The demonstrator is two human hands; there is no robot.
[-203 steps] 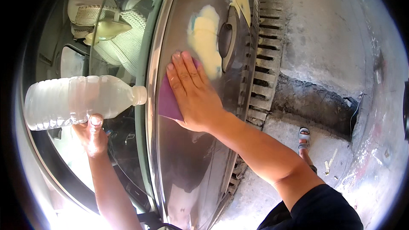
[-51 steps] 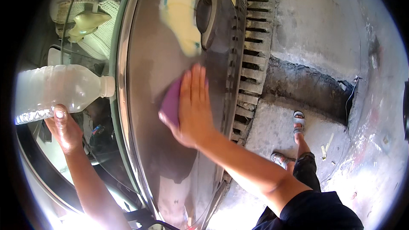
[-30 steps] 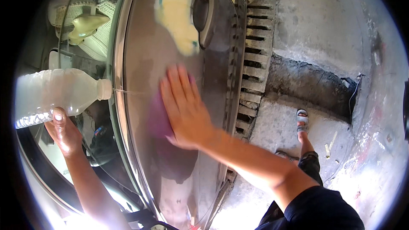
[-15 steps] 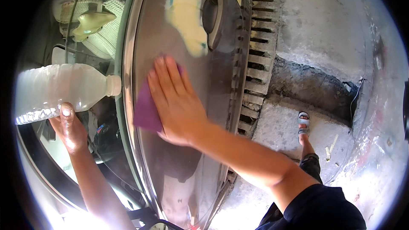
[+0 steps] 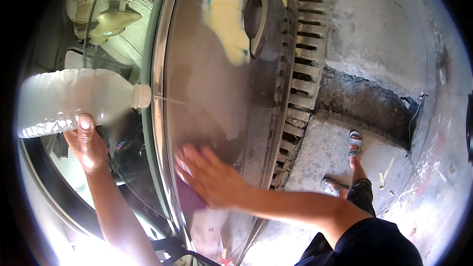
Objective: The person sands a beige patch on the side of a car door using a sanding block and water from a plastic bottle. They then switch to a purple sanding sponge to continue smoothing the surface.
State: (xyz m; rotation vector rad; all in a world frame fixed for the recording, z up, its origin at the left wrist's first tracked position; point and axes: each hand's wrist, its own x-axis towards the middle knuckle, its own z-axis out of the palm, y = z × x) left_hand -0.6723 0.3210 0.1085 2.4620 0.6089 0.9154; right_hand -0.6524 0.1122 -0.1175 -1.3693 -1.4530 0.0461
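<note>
My left hand (image 5: 87, 143) grips a clear, ribbed plastic bottle (image 5: 74, 101) that lies on its side in front of the car window. From its cap (image 5: 142, 96) a thin stream of water (image 5: 168, 99) squirts toward the brown car door (image 5: 197, 79). Lower on the door, my right hand (image 5: 209, 175) presses a purple sheet of sandpaper (image 5: 189, 194) against the wet panel. Its fingers are somewhat blurred and cover most of the sheet. A pale yellow filler patch (image 5: 226, 17) with bluish edges sits beside the door handle (image 5: 256, 17).
Left of the door, the window glass (image 5: 118, 133) shows a light seat (image 5: 138, 24) inside. A slotted drain grate (image 5: 305, 69) runs along the door's right side, beside a broken pit (image 5: 367, 103) in the concrete. My sandalled feet (image 5: 354, 145) stand on the concrete.
My right hand has slid down the door with the sandpaper, away from the filler patch. Water now streams from the bottle's cap. A second sandalled foot has come into view.
</note>
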